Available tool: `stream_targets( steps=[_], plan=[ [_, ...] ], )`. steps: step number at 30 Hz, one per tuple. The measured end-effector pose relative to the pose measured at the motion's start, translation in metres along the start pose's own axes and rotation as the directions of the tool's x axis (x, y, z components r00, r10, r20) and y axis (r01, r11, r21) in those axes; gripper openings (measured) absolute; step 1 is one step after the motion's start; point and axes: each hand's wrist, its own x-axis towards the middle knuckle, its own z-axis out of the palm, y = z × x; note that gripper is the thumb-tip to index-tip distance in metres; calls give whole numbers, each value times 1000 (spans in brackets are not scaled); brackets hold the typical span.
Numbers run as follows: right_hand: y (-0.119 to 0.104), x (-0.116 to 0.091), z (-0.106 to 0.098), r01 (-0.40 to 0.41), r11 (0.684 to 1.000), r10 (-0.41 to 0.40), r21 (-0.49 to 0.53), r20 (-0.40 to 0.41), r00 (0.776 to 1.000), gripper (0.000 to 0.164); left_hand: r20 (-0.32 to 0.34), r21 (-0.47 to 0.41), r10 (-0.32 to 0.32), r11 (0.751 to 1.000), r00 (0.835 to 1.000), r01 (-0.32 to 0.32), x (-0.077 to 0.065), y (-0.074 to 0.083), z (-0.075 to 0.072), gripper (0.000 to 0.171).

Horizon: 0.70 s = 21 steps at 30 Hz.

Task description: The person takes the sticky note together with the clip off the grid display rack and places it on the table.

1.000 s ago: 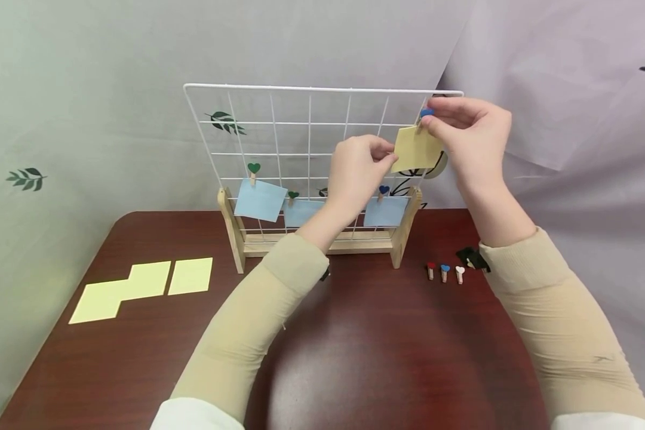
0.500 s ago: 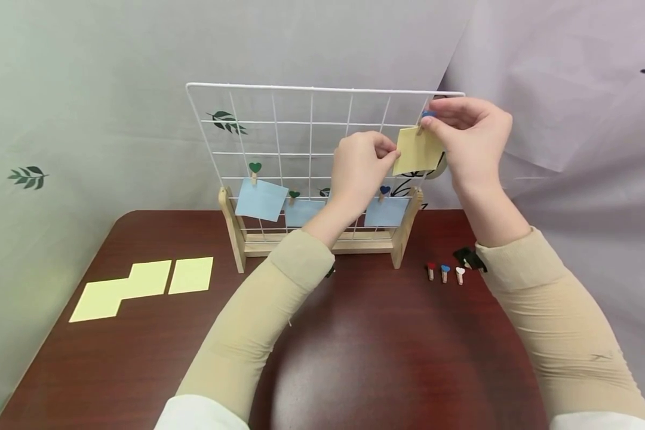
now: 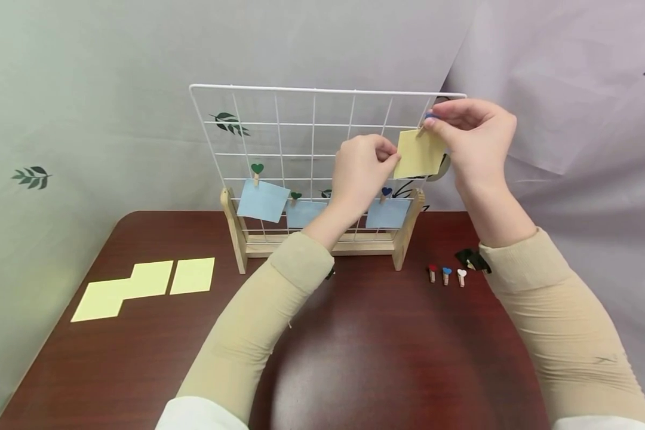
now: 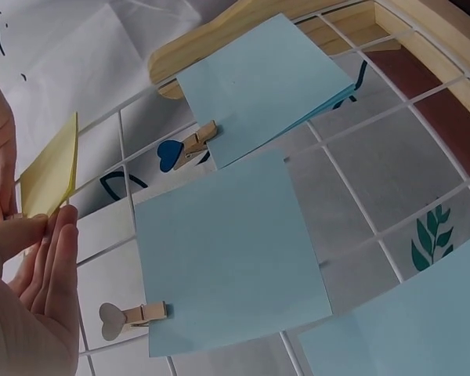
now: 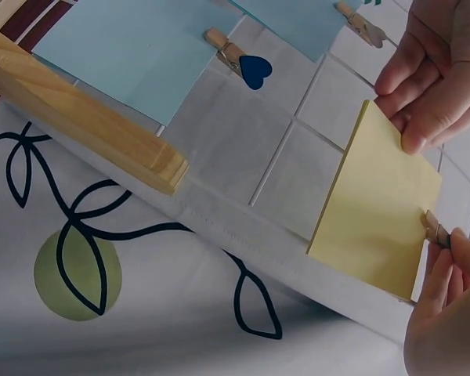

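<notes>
Yellow paper [image 3: 415, 159] stands nearly upright, upper right in the head view. Left hand [image 3: 359, 167] pinches its left edge — right hand [image 3: 479, 141] pinches the blue clip [image 3: 431, 117], which slants long-ways down-left onto the paper.

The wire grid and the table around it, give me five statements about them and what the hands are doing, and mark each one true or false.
1. The left hand pinches the edge of a yellow note. True.
2. The right hand holds a green-heart clothespin. False: it holds a blue-heart clothespin.
3. A row of three loose clothespins lies on the table. True.
4. In the head view, the loose yellow notes lie right of the wire grid. False: they lie to its left.
5. In the left wrist view, a white-heart clothespin is clipped to a blue note. True.
</notes>
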Motion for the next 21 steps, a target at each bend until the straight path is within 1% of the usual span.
stream_targets(
  steps=[6, 12, 15, 18, 21],
  plan=[
    [0, 0, 1, -6, 1000, 6, 20, 6, 1000, 22, 2, 10, -1, 1000, 1000, 1, -1, -1, -3, 14],
    [-1, -1, 2, -22, 997, 23, 80, -8, 1000, 21, 6, 2, -1, 1000, 1000, 1, -3, -1, -4, 13],
    [-2, 0, 3, -3, 992, 6, 126, -23, 1000, 21, 6, -1, 1, 1000, 1000, -1, -4, -1, -5, 12],
    [-4, 1, 4, 19, 989, -15, 146, -28, 1000, 20, 3, -6, 3, 1000, 1000, -3, -4, -2, -5, 12],
    [-5, 2, 4, 15, 990, -12, 137, -24, 1000, 19, -1, -14, 6, 1000, 1000, -6, -4, -3, -5, 12]
  ],
)
